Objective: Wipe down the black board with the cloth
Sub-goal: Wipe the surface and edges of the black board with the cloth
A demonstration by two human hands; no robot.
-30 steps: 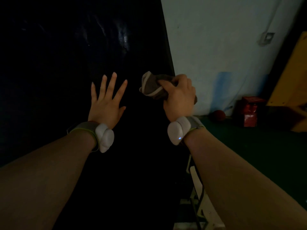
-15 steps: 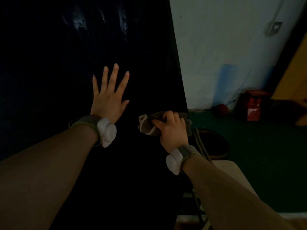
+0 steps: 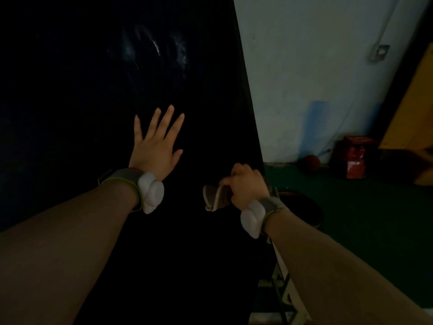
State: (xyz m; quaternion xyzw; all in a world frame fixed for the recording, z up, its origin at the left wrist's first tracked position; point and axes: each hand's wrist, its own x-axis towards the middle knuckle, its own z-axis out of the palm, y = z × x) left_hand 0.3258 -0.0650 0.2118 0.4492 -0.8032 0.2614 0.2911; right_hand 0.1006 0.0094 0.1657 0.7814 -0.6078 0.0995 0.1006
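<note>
Right hand: my grip is curled tight round the bunched brown cloth, low on the black board near its right edge; I cannot confirm contact with the face. Left hand: fingers straight and spread, palm flat on the board, up and left of the cloth. I judge the step in hand to be a wiping stroke. Pale streaks show higher up, so the next move calls for carrying the cloth up there under firm pressure.

Left hand flat on board, cloth right of it, perhaps touching
</note>
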